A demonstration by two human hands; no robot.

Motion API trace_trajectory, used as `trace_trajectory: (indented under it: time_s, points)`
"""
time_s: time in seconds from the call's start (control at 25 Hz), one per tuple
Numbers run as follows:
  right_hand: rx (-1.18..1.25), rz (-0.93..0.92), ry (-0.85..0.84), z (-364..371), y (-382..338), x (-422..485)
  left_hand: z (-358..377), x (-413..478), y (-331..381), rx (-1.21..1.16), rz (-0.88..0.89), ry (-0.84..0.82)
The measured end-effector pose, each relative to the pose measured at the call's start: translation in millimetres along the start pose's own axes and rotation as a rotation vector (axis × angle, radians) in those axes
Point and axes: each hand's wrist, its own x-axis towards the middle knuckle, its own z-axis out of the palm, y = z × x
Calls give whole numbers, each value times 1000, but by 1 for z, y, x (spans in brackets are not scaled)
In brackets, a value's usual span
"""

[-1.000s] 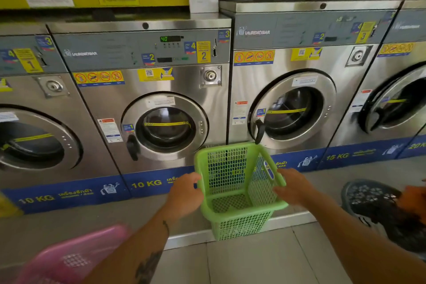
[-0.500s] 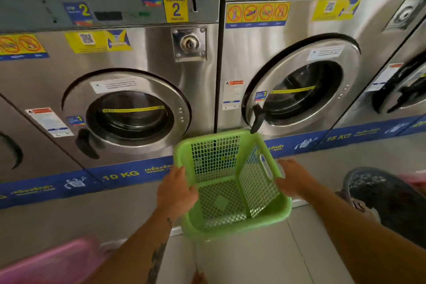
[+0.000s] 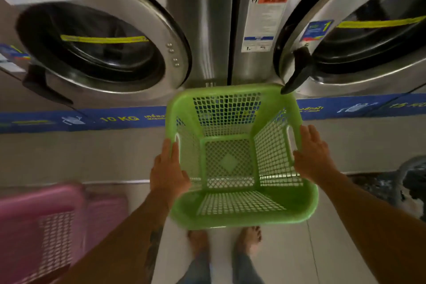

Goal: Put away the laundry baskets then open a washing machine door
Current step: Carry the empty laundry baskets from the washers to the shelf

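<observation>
Two hands [image 3: 169,173] [image 3: 314,157] flat against green basket [image 3: 242,220]

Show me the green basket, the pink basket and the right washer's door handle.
green basket [image 3: 242,220], head view, near rim.
pink basket [image 3: 34,198], head view, top rim.
door handle [image 3: 298,69], head view, black lever.

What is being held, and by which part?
The green basket, carried between both hands: left hand flat on its left wall, right hand on its right wall.
</observation>
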Motion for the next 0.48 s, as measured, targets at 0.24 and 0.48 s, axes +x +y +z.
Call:
trace_trajectory:
  time_s: [0.24,0.48]
  points:
    - [-15,13,-22,27,11,2,19,2,-3,-52,-23,157]
    - [-42,1,-46,22,1,-27,11,-10,-34,-66,7,122]
